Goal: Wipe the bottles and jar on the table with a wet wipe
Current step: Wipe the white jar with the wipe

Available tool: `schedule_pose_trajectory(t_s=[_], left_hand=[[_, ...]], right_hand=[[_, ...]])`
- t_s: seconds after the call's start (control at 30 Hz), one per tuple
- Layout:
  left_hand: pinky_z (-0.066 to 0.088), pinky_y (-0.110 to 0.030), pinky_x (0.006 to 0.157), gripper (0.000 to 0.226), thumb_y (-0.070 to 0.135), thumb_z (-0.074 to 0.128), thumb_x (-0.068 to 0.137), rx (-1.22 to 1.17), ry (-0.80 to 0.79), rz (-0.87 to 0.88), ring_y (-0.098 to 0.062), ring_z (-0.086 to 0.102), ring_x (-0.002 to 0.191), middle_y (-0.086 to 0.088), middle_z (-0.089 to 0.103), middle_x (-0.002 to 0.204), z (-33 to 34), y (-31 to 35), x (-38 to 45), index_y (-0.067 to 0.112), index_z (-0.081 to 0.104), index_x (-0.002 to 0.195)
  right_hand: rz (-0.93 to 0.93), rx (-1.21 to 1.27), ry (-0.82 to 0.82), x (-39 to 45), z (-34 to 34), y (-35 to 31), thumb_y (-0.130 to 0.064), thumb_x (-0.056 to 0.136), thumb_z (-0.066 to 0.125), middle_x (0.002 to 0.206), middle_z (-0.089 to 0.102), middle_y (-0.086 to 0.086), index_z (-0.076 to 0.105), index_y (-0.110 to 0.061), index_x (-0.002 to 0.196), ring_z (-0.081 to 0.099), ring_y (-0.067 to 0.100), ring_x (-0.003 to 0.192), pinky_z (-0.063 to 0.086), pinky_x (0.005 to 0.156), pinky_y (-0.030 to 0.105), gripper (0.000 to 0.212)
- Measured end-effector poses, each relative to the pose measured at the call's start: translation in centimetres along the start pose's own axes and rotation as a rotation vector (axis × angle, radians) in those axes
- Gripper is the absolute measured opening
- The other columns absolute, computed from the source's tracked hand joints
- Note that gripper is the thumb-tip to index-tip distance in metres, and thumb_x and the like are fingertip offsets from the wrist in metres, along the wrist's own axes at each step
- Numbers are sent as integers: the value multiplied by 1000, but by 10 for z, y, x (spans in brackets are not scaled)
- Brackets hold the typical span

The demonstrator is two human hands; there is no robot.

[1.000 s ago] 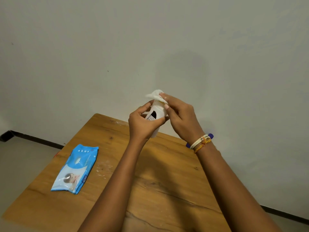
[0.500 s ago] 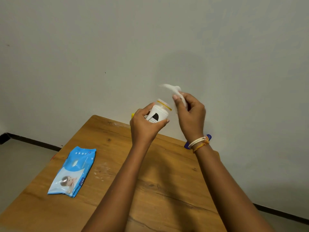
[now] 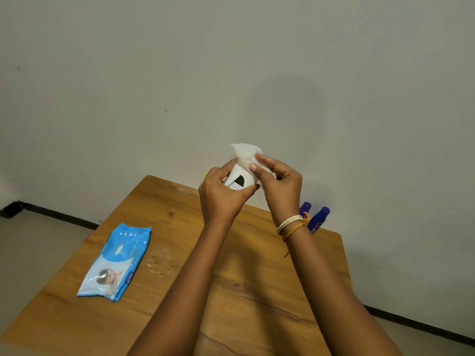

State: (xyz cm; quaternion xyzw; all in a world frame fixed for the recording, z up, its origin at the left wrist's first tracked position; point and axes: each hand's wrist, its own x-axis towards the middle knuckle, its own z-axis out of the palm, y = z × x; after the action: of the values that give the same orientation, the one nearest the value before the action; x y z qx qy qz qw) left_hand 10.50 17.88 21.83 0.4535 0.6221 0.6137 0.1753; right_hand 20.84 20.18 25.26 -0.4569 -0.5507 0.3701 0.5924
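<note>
Head view change: our right hand [image 3: 279,183] pinches the wet wipe [image 3: 246,155], back on the jar's [image 3: 240,179] top after lifting off.
Left hand [image 3: 221,196]: grips jar.
Meaning: we think wiping goes on.

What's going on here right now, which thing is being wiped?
A person holds a small white bottle up above the wooden table in the left hand, while the right hand presses a white wet wipe over its top. Two blue bottles stand at the table's far edge, behind the right wrist. A blue wet wipe pack lies flat on the left.
</note>
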Motion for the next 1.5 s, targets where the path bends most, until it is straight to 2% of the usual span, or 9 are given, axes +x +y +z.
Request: schedule_pose_trajectory(t_s=[0.23, 0.4, 0.5, 0.63, 0.8, 1.1, 1.3, 1.37, 1.5], left_hand=[[53, -15, 61, 75, 40, 91, 54, -73, -15, -62, -5, 63, 84, 10, 63, 98, -1, -4, 5, 24, 64, 122], [55, -16, 68, 75, 36, 91, 53, -136, -125, -94, -6, 65, 92, 8, 68, 107, 5, -1, 5, 21, 65, 122], [54, -13, 67, 76, 39, 90, 54, -131, -153, -86, -4, 66, 90, 8, 69, 106, 5, -1, 7, 21, 64, 124], [49, -7, 61, 72, 46, 86, 59, -58, -128, -35, 7, 60, 82, 23, 61, 89, 1, -2, 9, 22, 63, 123], [57, -24, 64, 66, 46, 82, 67, -15, -26, -24, -6, 64, 82, 14, 61, 90, 1, -4, 9, 23, 61, 125], [59, -35, 67, 77, 46, 89, 55, 90, 39, -29, -9, 62, 83, 15, 60, 92, -6, -3, 8, 23, 63, 124], [47, -25, 53, 32, 39, 77, 64, 249, 17, 87, -16, 63, 73, 8, 66, 83, -4, 5, 4, 24, 69, 91], [42, -20, 49, 27, 38, 78, 63, 234, 39, 57, -15, 62, 69, 11, 62, 77, -5, 4, 5, 23, 67, 84], [56, -30, 58, 52, 42, 82, 63, 144, 51, 27, -11, 61, 76, 12, 60, 86, -11, 0, 6, 23, 69, 109]], right_hand=[[273, 212, 164, -10, -2, 16, -3, 81, 71, 95, 73, 2, 74, -19, 88, 68, 21, 97, 56, 88, 42, 18], [497, 634, 18, 5, 2, 2, -24, 96, 54, 101, 71, 11, 67, -9, 102, 67, 24, 88, 54, 58, 24, 21], [596, 741, -124, 12, 3, -2, -33, 98, 47, 117, 64, 20, 60, -2, 113, 63, 34, 105, 50, 85, 36, 37], [566, 735, -121, 7, 3, -1, -24, 100, 44, 106, 68, 17, 59, -1, 109, 64, 32, 101, 55, 55, 23, 29], [365, 311, -75, -7, 5, 7, -8, 97, 50, 113, 68, 14, 63, -3, 116, 65, 26, 105, 55, 89, 37, 24], [-82, -54, 157, -4, -1, -6, 6, 91, 49, 112, 69, 6, 66, -4, 116, 63, 16, 105, 54, 93, 32, 32], [-558, -765, -380, 12, 3, -12, 3, 86, 60, 136, 55, 7, 63, -10, 124, 51, 21, 127, 43, 106, 36, 40], [-645, -837, -405, 4, 1, -3, 6, 84, 59, 139, 52, 10, 59, -8, 128, 46, 25, 132, 41, 108, 37, 47], [-714, -883, -367, -12, -13, 18, 22, 74, 55, 141, 49, 11, 54, -5, 132, 41, 28, 135, 39, 106, 34, 65]])
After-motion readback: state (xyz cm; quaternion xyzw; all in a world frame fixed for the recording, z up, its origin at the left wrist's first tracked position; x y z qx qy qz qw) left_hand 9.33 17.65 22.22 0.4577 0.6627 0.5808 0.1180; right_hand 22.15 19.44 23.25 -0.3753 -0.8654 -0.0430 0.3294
